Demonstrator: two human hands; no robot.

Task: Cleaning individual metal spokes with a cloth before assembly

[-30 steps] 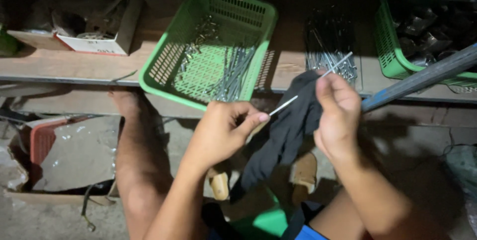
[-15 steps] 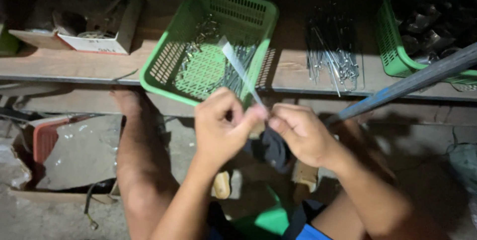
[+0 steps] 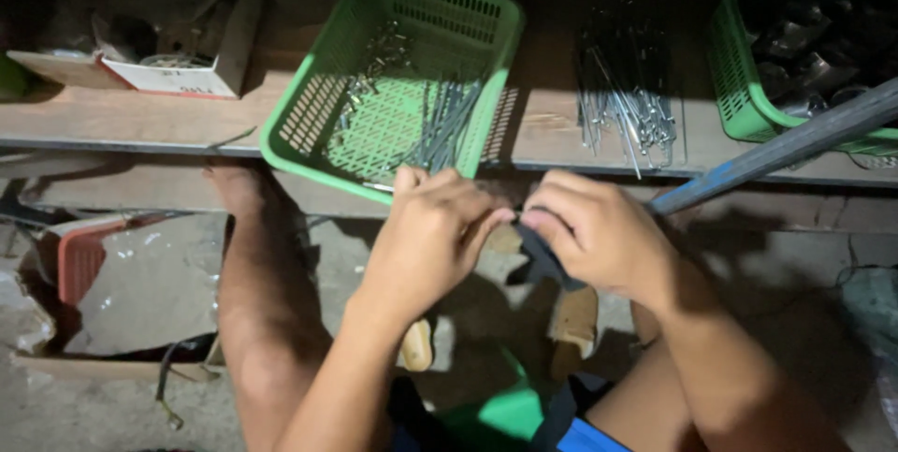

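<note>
The left hand [image 3: 426, 232] and right hand [image 3: 599, 232] meet fingertip to fingertip just below the shelf [image 3: 140, 120] edge, both curled shut: the right pinches a dark cloth [image 3: 541, 265] that hangs under it, and the left closes on the cloth's near end; whether a rod sits inside I cannot tell. Straight ahead, just above the left hand, the green basket [image 3: 309, 110] holds thin metal rods [image 3: 444, 124] lying lengthwise away from the person. A loose bundle of rods [image 3: 622, 106] lies on the shelf nearer the right hand.

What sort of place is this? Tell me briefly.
Probably a small repair workshop: a rough wooden shelf holds a green plastic basket of thin metal rods, and loose rods lie beside it, over a bare concrete floor.
</note>
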